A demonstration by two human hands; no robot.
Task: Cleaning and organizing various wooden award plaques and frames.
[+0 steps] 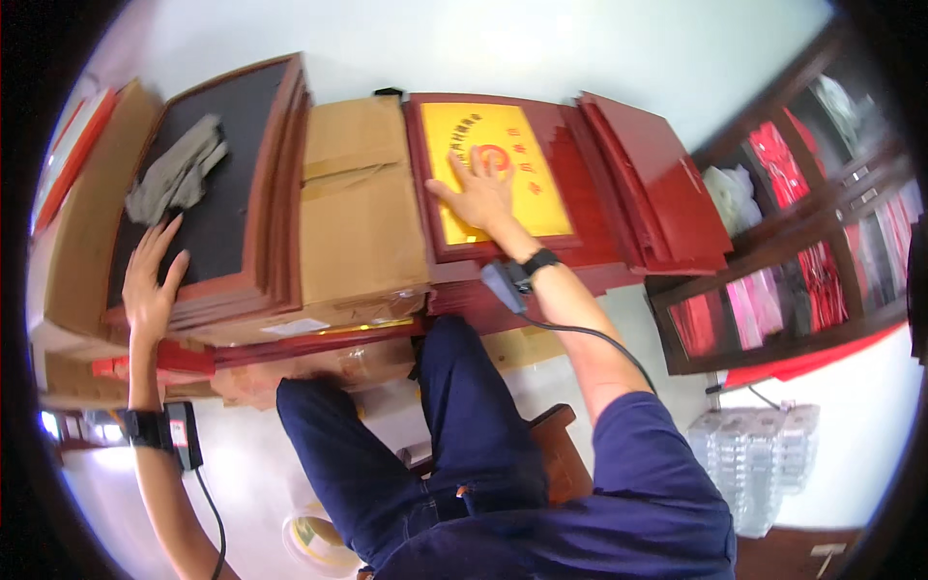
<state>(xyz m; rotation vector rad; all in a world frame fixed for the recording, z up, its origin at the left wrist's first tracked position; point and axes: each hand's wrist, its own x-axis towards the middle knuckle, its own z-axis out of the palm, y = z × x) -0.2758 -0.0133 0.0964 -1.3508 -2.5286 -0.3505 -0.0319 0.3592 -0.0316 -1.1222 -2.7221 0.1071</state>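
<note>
My right hand (480, 190) lies on a gold-yellow plaque (540, 210) with fingers spread. The plaque bears writing and a red emblem, partly covered by the hand, and has a dark red frame. My left hand (151, 286) is at the front left of a black panel (217, 246) with a brown wooden frame, the top one of a stack. Its fingers are apart, their tips just short of a crumpled grey cloth (177, 170) on the panel. Whether the left palm touches the panel is hard to tell.
A cardboard box (359, 232) stands between the stack and the plaque. Dark red wooden boards (652, 181) are piled at the right. Beyond them is a glass-fronted cabinet (768, 283). Clear plastic containers (754, 457) and a round bin (319, 540) stand lower down.
</note>
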